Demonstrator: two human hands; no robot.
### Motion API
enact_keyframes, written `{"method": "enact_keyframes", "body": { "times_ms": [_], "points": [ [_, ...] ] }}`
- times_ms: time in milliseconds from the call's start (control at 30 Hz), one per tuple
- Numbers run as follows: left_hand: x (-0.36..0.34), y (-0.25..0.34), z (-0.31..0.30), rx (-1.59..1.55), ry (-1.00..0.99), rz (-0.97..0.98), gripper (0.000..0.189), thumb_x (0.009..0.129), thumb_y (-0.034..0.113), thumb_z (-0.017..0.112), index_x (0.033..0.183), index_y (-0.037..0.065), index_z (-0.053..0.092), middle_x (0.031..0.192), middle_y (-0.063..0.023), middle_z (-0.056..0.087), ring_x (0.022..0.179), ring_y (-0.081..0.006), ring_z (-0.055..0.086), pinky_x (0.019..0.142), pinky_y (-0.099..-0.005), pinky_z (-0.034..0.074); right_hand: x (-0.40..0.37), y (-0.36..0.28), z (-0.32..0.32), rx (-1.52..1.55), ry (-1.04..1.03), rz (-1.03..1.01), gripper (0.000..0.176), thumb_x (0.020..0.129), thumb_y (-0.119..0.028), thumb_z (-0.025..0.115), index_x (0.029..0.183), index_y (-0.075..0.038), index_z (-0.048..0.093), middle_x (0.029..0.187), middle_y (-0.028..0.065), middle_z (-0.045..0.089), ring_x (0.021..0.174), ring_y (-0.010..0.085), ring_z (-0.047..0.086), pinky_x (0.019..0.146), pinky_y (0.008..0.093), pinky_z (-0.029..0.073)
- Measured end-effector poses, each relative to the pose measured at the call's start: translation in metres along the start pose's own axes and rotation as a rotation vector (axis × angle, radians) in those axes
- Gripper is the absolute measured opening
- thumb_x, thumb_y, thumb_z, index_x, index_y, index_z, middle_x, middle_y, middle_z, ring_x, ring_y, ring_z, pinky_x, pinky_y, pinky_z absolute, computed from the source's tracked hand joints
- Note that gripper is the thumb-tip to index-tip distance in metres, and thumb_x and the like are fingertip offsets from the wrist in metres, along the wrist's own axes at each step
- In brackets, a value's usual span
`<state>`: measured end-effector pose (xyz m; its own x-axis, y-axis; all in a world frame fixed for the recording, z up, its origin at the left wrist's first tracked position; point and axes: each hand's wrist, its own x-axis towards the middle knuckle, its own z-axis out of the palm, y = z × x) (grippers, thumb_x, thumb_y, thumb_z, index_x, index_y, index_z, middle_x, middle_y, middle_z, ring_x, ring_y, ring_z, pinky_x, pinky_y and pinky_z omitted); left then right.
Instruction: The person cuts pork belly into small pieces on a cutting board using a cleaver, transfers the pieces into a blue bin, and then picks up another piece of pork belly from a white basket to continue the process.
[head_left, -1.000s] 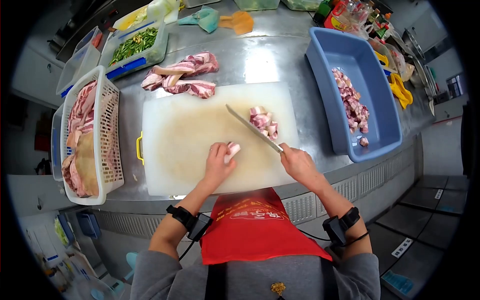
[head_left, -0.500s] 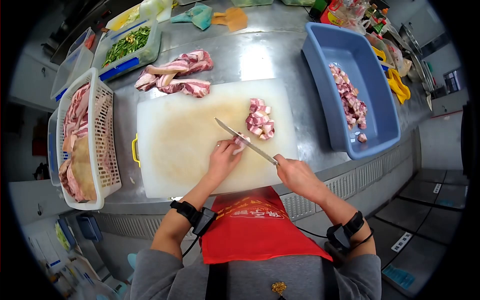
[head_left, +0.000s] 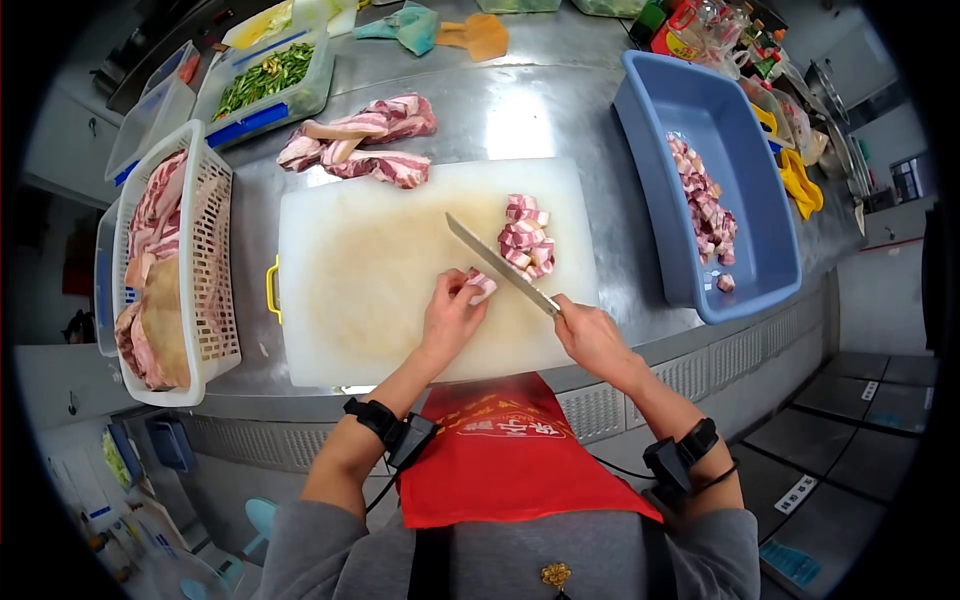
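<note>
My left hand [head_left: 453, 318] pinches a small piece of pork belly [head_left: 481, 286] on the white cutting board [head_left: 350, 270]. In my right hand [head_left: 592, 338] is the handle of a knife [head_left: 500, 262], its blade slanting up and left between the held piece and a pile of pork chunks [head_left: 526, 236]. The blade stands apart from the held piece and lies close beside the pile. Beyond the board's top left edge rest several long strips of pork belly [head_left: 365, 138] on the steel table.
Left of the board stands a white basket [head_left: 218, 270] of large pork slabs. A blue tub [head_left: 765, 230] with cut pork is on the right. Behind are a plastic box [head_left: 318, 85] of chopped green vegetables, cloths [head_left: 412, 28] and bottles [head_left: 690, 25].
The knife has moved off the held piece toward the right, beside the pile of chunks. My left hand has shifted slightly and still grips its piece.
</note>
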<state>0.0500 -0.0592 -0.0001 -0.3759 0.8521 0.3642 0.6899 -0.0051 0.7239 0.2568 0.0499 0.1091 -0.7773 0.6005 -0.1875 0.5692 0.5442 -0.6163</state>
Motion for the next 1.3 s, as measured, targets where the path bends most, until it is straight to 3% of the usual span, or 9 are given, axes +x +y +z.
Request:
{"method": "enact_keyframes", "body": {
  "times_ms": [333, 633, 867, 967, 1067, 1167, 1267, 1300],
  "points": [
    [-0.003, 0.004, -0.017, 0.023, -0.046, 0.053, 0.022, 0.073, 0.008, 0.076, 0.092, 0.006, 0.066, 0.099, -0.0102, 0.056, 0.091, -0.027, 0.057, 0.073, -0.0367, 0.052, -0.012, -0.025, -0.022, -0.073, -0.174, -0.044, 0.014, 0.09, -0.009, 0.05, 0.101, 0.0, 0.049, 0.071, 0.0231, 0.063, 0.067, 0.0441, 0.061, 0.06, 0.0518, 0.049],
    [0.0, -0.001, -0.01, 0.087, -0.005, 0.088, 0.018, 0.072, 0.006, 0.077, 0.086, 0.007, 0.066, 0.095, -0.0083, 0.06, 0.089, -0.0274, 0.059, 0.074, -0.0369, 0.051, 0.042, -0.028, 0.027, -0.046, -0.128, -0.037, 0.017, 0.089, -0.008, 0.049, 0.104, 0.0, 0.049, 0.072, 0.0237, 0.063, 0.068, 0.0444, 0.061, 0.061, 0.053, 0.049],
    [0.005, 0.002, -0.017, 0.177, -0.037, 0.131, 0.018, 0.073, 0.005, 0.075, 0.085, 0.006, 0.062, 0.095, -0.01, 0.057, 0.084, -0.027, 0.058, 0.073, -0.0365, 0.051, 0.017, -0.007, 0.013, -0.048, -0.067, -0.044, 0.022, 0.09, -0.01, 0.05, 0.111, -0.004, 0.051, 0.077, 0.0223, 0.063, 0.068, 0.0428, 0.062, 0.06, 0.0506, 0.049],
    [0.01, 0.006, -0.011, 0.024, -0.037, -0.078, 0.018, 0.074, 0.003, 0.073, 0.087, 0.004, 0.06, 0.097, -0.0128, 0.055, 0.084, -0.0272, 0.058, 0.071, -0.0358, 0.052, 0.011, -0.001, -0.001, -0.048, 0.071, -0.049, 0.022, 0.091, -0.01, 0.052, 0.113, -0.005, 0.052, 0.077, 0.021, 0.063, 0.069, 0.0412, 0.061, 0.06, 0.0483, 0.049],
    [0.027, 0.003, 0.001, -0.234, -0.113, -0.354, 0.023, 0.077, -0.002, 0.069, 0.096, 0.002, 0.057, 0.106, -0.0135, 0.055, 0.102, -0.0244, 0.059, 0.08, -0.0336, 0.054, 0.011, -0.003, -0.017, 0.031, 0.208, -0.057, 0.023, 0.09, -0.01, 0.054, 0.112, -0.005, 0.053, 0.077, 0.0194, 0.062, 0.068, 0.04, 0.061, 0.06, 0.0472, 0.049],
    [0.048, 0.002, 0.02, -0.85, -0.156, -0.455, 0.024, 0.081, -0.007, 0.059, 0.103, 0.0, 0.052, 0.11, -0.0113, 0.055, 0.108, -0.0211, 0.057, 0.083, -0.034, 0.056, 0.006, -0.001, -0.027, 0.035, 0.249, -0.055, 0.023, 0.09, -0.01, 0.055, 0.113, -0.006, 0.054, 0.078, 0.0176, 0.063, 0.067, 0.0391, 0.061, 0.06, 0.0467, 0.05],
    [0.053, -0.014, 0.001, -0.95, -0.076, -0.478, 0.027, 0.083, -0.01, 0.049, 0.108, 0.0, 0.05, 0.112, -0.0091, 0.055, 0.112, -0.0206, 0.057, 0.082, -0.0344, 0.057, -0.001, 0.007, -0.03, -0.038, 0.248, -0.064, 0.024, 0.089, -0.011, 0.057, 0.113, -0.008, 0.055, 0.079, 0.0155, 0.063, 0.067, 0.0383, 0.061, 0.059, 0.0459, 0.05],
    [0.057, -0.014, -0.015, -0.887, 0.002, -0.47, 0.027, 0.084, -0.009, 0.042, 0.105, 0.002, 0.053, 0.106, -0.008, 0.056, 0.104, -0.018, 0.058, 0.08, -0.0351, 0.058, -0.005, 0.008, -0.03, -0.075, 0.245, -0.063, 0.025, 0.089, -0.012, 0.057, 0.113, -0.009, 0.055, 0.079, 0.0148, 0.064, 0.067, 0.038, 0.062, 0.059, 0.0456, 0.05]
  ]
}}
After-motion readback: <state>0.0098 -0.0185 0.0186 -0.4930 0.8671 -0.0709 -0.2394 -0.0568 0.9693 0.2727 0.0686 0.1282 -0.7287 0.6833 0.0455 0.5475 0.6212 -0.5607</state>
